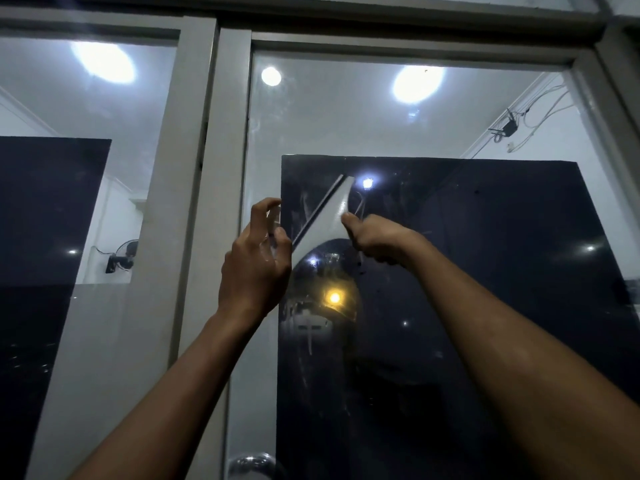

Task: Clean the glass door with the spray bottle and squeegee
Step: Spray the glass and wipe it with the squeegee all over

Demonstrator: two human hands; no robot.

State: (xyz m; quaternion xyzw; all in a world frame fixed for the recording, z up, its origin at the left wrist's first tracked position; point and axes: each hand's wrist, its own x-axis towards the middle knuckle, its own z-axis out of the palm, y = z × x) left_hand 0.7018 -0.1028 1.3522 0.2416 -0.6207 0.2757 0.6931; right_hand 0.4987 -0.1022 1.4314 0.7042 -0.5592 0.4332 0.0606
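closest to the head camera are the person's two bare forearms, reaching up and forward toward the glass door (433,109).

the right hand (375,239) is closed tight around the handle of the squeegee (327,216), thumb up on the pale body. the blade runs on a slant, its top end near the upper left corner of the dark panel (485,271) behind the glass and its low end down by the left hand. it looks pressed to the pane, but contact can't be confirmed from this angle.

the left hand (258,258) has its fingers curled around something small and pale, probably the spray bottle (274,220), just beside the door's left frame (235,168). most of it is hidden, so that's a guess, and the grip itself is only partly visible.

there are smears and streaks on the glass just left of the blade and runs lower down, so this reads as early in the wipe.

to do the stroke well, the person would want the whole rubber edge flat on the glass with even pressure, starting tight against the left frame and pulling in one steady pass, overlapping the next pass so no line is left. keeping the bottle hand clear of the blade's path helps too. a door knob (251,465) shows at the bottom edge.
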